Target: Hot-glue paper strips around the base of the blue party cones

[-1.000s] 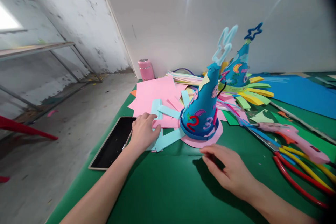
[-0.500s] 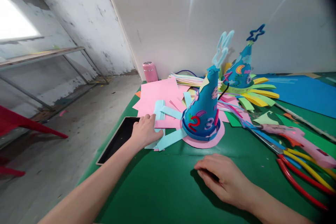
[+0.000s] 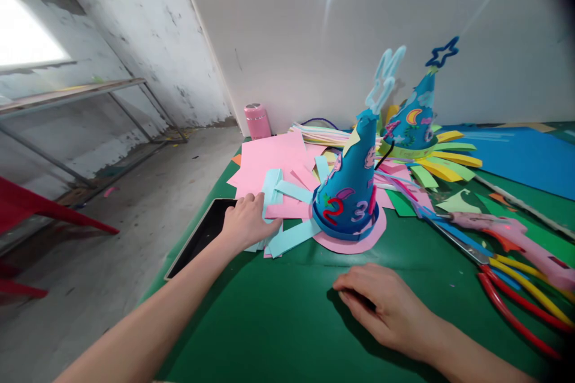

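Near the centre of the frame, an upright blue cone hat [image 3: 348, 191] is being supported by the green table [image 3: 278, 323], touched by neither hand. Numbers and a light blue top [image 3: 381, 84] are already being carried by it. Light blue strips [image 3: 293, 237] are being seen only around its left side, so the strip work is being judged as partly done. Left of the hat, the left hand [image 3: 247, 221] is being held palm down beside the black tray [image 3: 197, 239], thumb spread. Below the hat, the right hand [image 3: 381, 305] is being kept loosely curled; whether anything is being pinched cannot be told.
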The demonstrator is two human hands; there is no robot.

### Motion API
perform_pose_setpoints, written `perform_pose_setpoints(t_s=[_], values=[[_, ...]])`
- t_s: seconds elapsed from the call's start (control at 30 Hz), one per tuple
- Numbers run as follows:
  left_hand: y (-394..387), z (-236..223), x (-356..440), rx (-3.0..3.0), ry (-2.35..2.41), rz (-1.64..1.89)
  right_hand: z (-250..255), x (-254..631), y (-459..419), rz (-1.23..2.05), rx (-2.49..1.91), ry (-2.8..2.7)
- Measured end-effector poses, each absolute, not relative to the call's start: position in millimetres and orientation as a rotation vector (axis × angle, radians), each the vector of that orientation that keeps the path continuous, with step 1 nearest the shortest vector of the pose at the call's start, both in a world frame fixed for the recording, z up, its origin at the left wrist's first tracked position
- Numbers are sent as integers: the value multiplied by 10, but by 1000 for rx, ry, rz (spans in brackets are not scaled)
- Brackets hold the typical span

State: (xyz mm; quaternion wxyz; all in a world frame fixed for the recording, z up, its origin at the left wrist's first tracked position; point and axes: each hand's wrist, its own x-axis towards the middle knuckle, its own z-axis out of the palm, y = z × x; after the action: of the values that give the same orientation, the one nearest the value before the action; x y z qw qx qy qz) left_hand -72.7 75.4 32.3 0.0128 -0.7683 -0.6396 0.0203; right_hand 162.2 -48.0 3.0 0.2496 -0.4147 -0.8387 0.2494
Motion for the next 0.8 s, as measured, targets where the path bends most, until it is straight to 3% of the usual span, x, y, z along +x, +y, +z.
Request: perform_pose_setpoints(t_s=[0.8], values=[[877, 312, -832, -2396, -2037, 180, 4, 1622, -478, 736, -1160, -2291]])
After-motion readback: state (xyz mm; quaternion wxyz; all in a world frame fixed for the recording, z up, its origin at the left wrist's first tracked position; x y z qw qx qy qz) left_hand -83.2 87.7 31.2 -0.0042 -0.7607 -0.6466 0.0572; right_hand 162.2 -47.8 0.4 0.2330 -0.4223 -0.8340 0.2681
